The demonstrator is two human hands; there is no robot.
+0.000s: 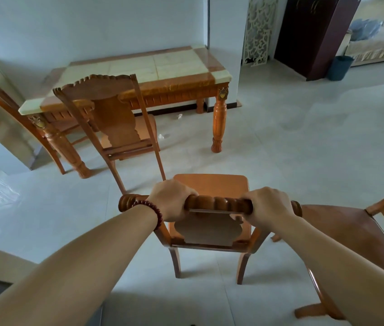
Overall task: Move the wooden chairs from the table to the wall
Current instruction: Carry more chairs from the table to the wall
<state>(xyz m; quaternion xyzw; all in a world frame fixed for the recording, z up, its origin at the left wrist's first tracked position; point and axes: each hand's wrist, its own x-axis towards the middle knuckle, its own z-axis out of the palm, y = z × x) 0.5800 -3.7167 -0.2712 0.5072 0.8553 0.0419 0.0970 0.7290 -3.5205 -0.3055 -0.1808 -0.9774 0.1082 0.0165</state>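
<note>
Directly below me is a wooden chair, its seat facing away. My left hand grips the left part of its carved top rail, and my right hand grips the right part. Whether its legs touch the tiled floor I cannot tell. A second wooden chair stands at the near side of the wooden table, its seat tucked under the marble-look top. A third chair is at the table's left end, partly cut off. Another chair lies beside my right arm.
The table stands against a white wall and pillar. A dark cabinet, a white lattice screen and a teal bin are at the back right. Small white scraps lie on the floor.
</note>
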